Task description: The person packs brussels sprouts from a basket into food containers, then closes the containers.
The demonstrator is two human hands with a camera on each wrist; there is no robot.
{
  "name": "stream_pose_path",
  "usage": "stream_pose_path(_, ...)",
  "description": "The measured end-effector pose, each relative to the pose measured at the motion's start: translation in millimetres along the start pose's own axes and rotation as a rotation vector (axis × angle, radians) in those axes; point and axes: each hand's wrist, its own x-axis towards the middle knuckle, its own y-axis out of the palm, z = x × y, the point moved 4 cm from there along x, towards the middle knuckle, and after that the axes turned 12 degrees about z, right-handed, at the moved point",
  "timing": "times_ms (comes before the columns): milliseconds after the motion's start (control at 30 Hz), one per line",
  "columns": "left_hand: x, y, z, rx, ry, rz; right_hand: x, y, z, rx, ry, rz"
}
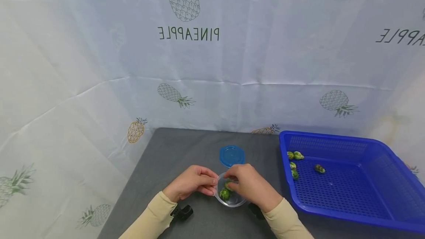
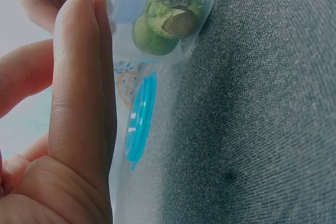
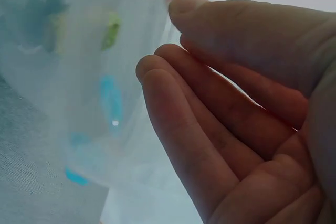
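Observation:
A clear round plastic container (image 1: 232, 205) stands on the grey cloth, with green Brussels sprouts (image 1: 224, 194) inside. My left hand (image 1: 195, 183) pinches the container's rim on its left side between thumb and fingers. From the right, my right hand (image 1: 249, 183) reaches over the container, its bent fingers above the sprouts. The right wrist view shows a gap between that thumb and the fingertips (image 3: 160, 85), with nothing held there. Two sprouts (image 2: 176, 14) show through the container wall in the left wrist view. Just behind the container lies a round blue lid (image 1: 231, 156).
On the right sits a large blue plastic basket (image 1: 332, 135), with several Brussels sprouts (image 1: 319, 169) in its left part. A white curtain (image 1: 265, 58) with pineapple prints hangs behind the grey-covered table (image 1: 186, 146).

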Motion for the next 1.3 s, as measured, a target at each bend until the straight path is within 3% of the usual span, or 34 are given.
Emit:
stream_pose_path(200,0.8,1.5,-1.4,0.032,0.000,-0.003,-17.4,-19.6,6.1,0.057,0.020,-0.022)
stream_pose_path(367,-1.1,-0.4,2.1,0.067,-0.013,-0.028,-32.2,-40.8,13.3,0.041,-0.011,-0.007)
stream_pose_path(600,-6.0,0.7,0.8,0.109,-0.016,-0.037,-70.4,-97.1,-3.6,-0.002,-0.009,-0.036)
stream_pose_path(700,-5.9,1.9,0.1,0.118,-0.011,-0.027,-88.2,-119.9,-26.2,-0.014,0.047,-0.049)
stream_pose_path(833,-2.7,4.7,0.2,0.122,-0.010,-0.010,-112.1,-139.3,-73.7,-0.027,0.179,-0.036)
stream_pose_path(1100,-1.9,5.1,2.0,0.108,-0.024,-0.023,-141.1,-148.1,-166.4,0.001,0.329,0.067)
stream_pose_path(1300,-1.3,5.4,-1.7,0.110,-0.020,-0.021,-147.7,-148.1,-198.3,-0.007,0.383,0.082)
